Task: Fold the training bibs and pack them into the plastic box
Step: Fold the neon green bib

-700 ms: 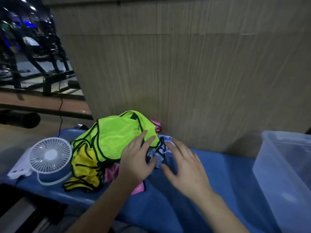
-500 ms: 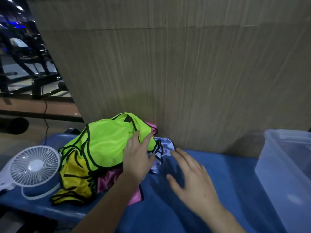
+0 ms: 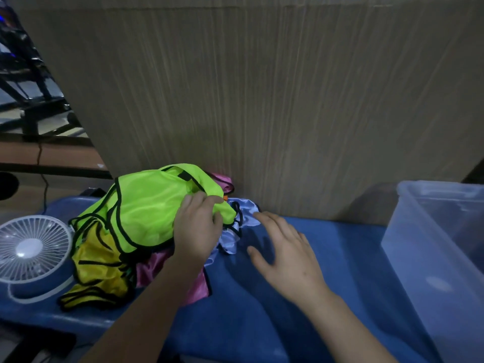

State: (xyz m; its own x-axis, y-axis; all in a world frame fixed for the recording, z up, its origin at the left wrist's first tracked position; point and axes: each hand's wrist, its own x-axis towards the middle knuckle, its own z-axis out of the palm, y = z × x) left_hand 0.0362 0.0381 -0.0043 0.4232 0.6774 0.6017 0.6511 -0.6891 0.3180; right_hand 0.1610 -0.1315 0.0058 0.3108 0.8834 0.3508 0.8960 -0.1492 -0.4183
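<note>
Heap of unfolded training bibs at left centre of the frame, clear plastic box at the right edge.

The neon green bib (image 3: 146, 213) with black trim lies crumpled on top of the pile; a yellow bib (image 3: 97, 273) sags below it at lower left, a pink bib (image 3: 157, 268) shows beneath (and again behind, near the wall), and a pale lilac bib (image 3: 235, 231) spills out to the right. The translucent plastic box (image 3: 429, 247) stands upright, well apart from the pile.

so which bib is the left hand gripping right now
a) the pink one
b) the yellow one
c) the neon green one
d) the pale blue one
c: the left hand has its fingers curled into the neon green bib at the top of the pile.
</note>
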